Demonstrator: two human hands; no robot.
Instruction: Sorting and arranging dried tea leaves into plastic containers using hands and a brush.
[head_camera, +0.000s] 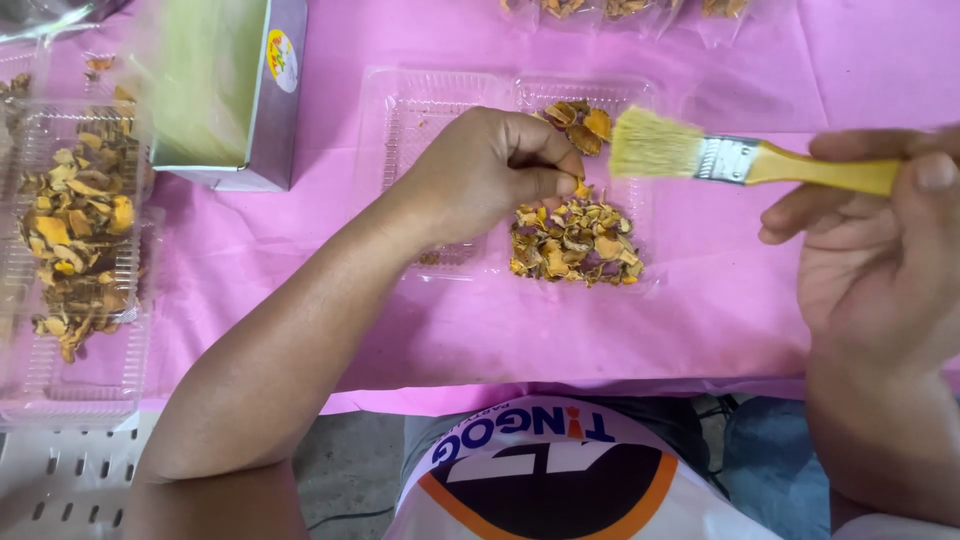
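My left hand is closed, pinching a small dried orange-yellow piece between thumb and fingertips over an open clear plastic clamshell tray. A heap of dried orange-brown slices lies in the tray's right half, just below that hand. A few more slices sit at the tray's far side. My right hand grips the yellow handle of a flat paintbrush. Its pale bristles point left and hover a little right of the pinched piece, without touching it.
A pink cloth covers the table. At the left, clear trays hold more dried slices. A purple-sided cardboard box stands at the back left. Bags of dried slices line the far edge. A perforated white surface sits lower left.
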